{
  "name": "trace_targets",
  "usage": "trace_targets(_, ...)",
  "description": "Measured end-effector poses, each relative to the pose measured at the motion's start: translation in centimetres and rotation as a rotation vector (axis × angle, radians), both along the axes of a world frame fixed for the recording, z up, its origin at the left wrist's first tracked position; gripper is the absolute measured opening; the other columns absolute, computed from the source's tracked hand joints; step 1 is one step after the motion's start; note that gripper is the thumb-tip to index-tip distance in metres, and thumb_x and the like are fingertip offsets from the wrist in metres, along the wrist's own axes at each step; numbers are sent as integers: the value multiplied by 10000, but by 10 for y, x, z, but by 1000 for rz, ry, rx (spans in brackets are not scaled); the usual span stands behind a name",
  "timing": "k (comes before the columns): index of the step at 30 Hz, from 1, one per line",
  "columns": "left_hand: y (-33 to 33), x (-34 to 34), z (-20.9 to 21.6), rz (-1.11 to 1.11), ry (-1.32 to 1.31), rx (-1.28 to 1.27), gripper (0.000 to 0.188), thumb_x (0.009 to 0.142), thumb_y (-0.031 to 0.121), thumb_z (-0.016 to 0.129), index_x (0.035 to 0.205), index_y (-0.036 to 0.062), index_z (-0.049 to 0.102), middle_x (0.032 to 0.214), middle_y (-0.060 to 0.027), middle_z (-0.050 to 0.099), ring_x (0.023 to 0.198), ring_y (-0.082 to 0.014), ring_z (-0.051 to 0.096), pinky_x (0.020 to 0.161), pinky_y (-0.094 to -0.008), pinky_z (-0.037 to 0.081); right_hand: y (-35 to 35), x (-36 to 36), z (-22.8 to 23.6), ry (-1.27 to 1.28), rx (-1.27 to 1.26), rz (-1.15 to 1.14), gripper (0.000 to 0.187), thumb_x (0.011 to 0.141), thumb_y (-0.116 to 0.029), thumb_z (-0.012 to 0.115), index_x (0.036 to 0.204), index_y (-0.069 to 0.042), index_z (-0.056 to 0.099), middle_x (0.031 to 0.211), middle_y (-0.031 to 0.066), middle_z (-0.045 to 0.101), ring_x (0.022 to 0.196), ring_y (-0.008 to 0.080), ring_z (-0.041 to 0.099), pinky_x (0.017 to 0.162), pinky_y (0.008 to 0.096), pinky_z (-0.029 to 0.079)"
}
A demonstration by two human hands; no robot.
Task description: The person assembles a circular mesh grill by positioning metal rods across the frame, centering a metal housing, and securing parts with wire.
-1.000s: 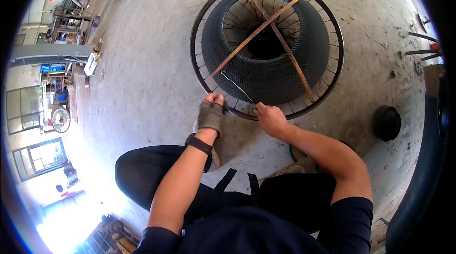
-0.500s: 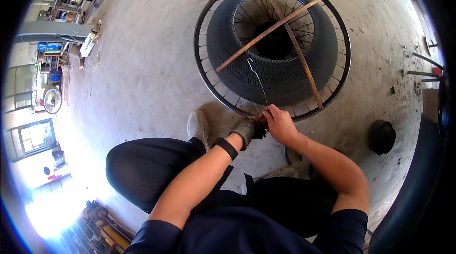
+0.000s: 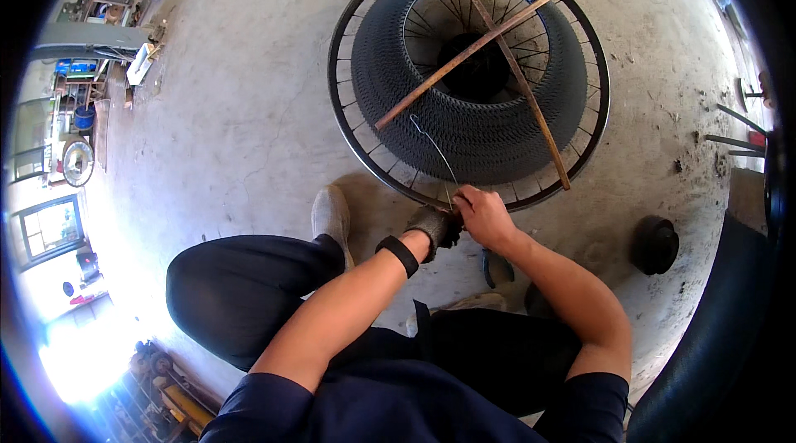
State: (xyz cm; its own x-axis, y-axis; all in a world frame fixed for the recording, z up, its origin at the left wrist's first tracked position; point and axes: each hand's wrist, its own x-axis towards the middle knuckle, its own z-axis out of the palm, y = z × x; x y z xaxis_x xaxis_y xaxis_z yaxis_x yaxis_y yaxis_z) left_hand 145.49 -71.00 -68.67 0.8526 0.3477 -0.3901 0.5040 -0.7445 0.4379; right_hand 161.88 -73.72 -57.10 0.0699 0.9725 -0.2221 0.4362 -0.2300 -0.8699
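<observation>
A thin wire [image 3: 448, 163] with a hooked upper end rises from between my hands, over the near side of a stack of black tyres [image 3: 390, 124]. My left hand [image 3: 433, 226], in a dark grey glove, is closed at the wire's lower end by the near edge of a large spoked wheel [image 3: 332, 78]. Against it, my bare right hand [image 3: 487, 217] pinches the wire between thumb and fingers. The fingertips partly hide each other. Inside the wheel's rim sit the tyres, with two crossed rusty metal strips [image 3: 448, 77] lying over them.
A black round part [image 3: 654, 245] stands on the concrete floor to the right. Beneath my right forearm lies a dark curved tool, perhaps a handle [image 3: 487, 269]. Shelves and clutter [image 3: 83, 70] line the far left. Metal legs [image 3: 734, 142] stick out at the right edge.
My view has shifted a little. The wire's hooked end has tilted left and lower, and my hands have drawn closer together at its lower end.
</observation>
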Motion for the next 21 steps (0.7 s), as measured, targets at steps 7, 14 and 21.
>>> trace_targets(7, -27, 14, 44, 252, 169, -1211, 247, 852, 254, 677, 1031, 84, 690, 973, -80, 696, 835, -221, 646, 727, -374, 508, -43, 26, 27, 61, -160, 87, 178, 929, -163, 577, 918, 12, 610, 815, 245, 641, 765, 441, 623, 650, 478, 500)
trace_targets(14, -100, 27, 97, 584, -154, -1851, 195, 952, 197, 596, 1079, 61, 654, 992, -59, 655, 911, -152, 600, 826, -303, 485, -82, 55, 88, 521, -630, 113, 205, 960, -176, 578, 1024, -7, 677, 711, 52, 629, 622, 145, 580, 591, 300, 472)
trace_targets(21, -79, 37, 116, -150, -517, -1097, 265, 997, 250, 540, 1155, 70, 655, 1043, -52, 658, 979, -151, 608, 879, -324, 493, -147, 88, 122, 743, -326, -498, 225, 950, -181, 598, 984, 24, 685, 652, 2, 542, 595, 98, 488, 567, 255, 398)
